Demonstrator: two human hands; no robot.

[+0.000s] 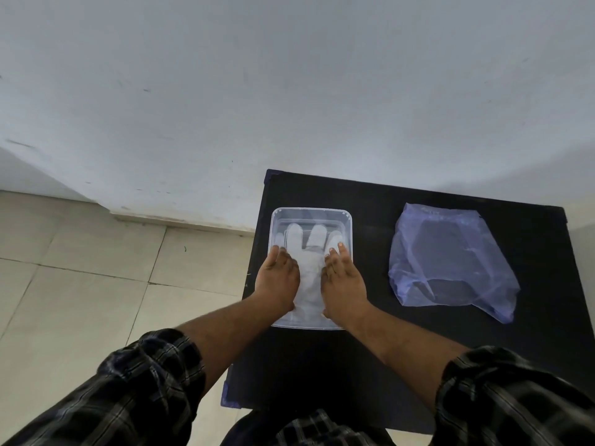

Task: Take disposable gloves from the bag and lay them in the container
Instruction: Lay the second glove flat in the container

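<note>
A clear plastic container (310, 213) stands on the left part of the black table (370, 220). A translucent white disposable glove (309, 262) lies flat inside it, fingers pointing away from me. My left hand (277, 278) rests palm down on the glove's left side, and my right hand (344, 281) presses its right side. Both hands lie flat with fingers stretched out, gripping nothing. The bluish see-through bag (450, 259) lies crumpled on the table to the right, apart from both hands. Its contents cannot be made out.
The table stands against a pale wall (289, 91). Beige floor tiles (80, 268) spread out to the left of the table. My checked sleeves (145, 381) fill the bottom of the view.
</note>
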